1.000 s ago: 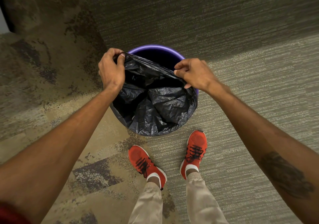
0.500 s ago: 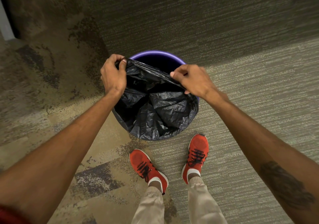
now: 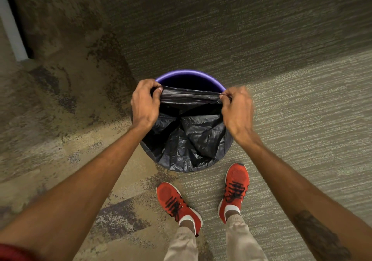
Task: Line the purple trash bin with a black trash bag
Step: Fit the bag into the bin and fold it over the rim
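So the right hand [image 3: 237,107] is now way further out to its side than a second ago, and the black trash bag [image 3: 189,140] edge between it and the left hand [image 3: 145,101] is pulled taut and straight instead of sagging diagonally across the purple trash bin [image 3: 189,75].

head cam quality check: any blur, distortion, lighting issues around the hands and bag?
Head view: right hand slightly motion-blurred, left hand sharper; wide-angle stretch enlarges the forearms at the frame edges; a dark shadow band covers the upper carpet; inside the purple bin reads near-black; black bag creases catch soft sheen, no glare.
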{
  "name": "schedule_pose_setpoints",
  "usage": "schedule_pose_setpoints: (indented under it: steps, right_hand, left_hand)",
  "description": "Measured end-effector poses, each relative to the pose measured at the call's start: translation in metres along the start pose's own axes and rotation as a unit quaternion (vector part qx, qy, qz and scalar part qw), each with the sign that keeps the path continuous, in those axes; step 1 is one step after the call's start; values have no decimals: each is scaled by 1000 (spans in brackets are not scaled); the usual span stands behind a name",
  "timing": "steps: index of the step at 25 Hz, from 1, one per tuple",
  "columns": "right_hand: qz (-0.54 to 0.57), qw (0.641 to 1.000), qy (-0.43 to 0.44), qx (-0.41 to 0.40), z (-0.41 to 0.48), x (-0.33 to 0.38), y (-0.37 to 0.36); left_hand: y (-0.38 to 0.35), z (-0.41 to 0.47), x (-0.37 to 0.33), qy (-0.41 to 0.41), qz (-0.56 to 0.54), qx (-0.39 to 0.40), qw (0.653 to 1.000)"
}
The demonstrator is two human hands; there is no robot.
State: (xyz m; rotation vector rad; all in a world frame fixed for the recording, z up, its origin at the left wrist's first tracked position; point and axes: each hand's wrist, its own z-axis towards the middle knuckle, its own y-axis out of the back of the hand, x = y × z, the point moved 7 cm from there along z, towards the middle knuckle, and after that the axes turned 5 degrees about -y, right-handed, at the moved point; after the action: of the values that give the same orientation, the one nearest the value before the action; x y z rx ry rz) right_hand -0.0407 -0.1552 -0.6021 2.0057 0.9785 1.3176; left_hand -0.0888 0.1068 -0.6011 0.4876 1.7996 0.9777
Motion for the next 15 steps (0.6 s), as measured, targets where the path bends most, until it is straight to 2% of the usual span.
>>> schedule_pose_setpoints:
  steps: [6,15]
  right_hand:
    - [69,989,-92,-90,-9,-9,10]
    - [47,983,-104,-146,-50,-26,5]
  left_hand:
    - [-4,-4,-12,2,-4,-15,1000]
    - [-5,-9,-11,27,-29,1,999]
